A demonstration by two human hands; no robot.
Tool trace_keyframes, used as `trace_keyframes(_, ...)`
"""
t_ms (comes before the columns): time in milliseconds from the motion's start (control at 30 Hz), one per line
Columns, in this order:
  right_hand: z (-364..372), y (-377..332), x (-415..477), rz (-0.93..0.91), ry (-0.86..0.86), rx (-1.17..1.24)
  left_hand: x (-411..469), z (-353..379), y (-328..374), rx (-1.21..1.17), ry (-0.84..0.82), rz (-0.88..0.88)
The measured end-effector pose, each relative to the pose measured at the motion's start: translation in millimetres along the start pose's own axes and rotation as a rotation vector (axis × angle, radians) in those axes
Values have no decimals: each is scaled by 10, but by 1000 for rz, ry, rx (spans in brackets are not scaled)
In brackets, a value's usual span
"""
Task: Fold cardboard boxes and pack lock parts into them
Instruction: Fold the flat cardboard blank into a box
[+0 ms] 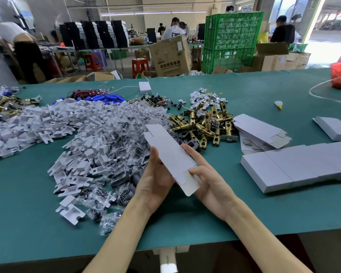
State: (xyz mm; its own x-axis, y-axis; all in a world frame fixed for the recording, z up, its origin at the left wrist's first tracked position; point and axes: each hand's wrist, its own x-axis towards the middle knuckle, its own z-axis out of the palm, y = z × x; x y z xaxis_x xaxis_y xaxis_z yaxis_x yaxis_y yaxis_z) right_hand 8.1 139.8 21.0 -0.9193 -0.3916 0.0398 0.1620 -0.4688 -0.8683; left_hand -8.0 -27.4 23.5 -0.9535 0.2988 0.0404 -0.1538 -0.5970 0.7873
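Just above the table (264, 219), a flat white blank (169, 154) is held between both hands, tilted so its far end points away over the piles and its near flap comes toward the person. The left hand (156, 182) grips its left edge, thumb up along the face, fingers hidden behind the card. The right hand (211, 186) pinches the near right corner, thumb on the flap, forefinger straight along the right edge. Brass latches (205, 125) lie just beyond the blank's far end; screw bags (116, 138) and white trays (63, 123) spread to its left. To the right lie a stack of blanks (262, 133) and a row of folded boxes (295, 166).
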Motion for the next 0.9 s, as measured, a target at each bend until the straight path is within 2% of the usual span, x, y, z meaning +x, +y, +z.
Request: trace_keyframes(900, 31, -22, -19, 17, 16, 0, -16, 30, 26, -4, 31, -1)
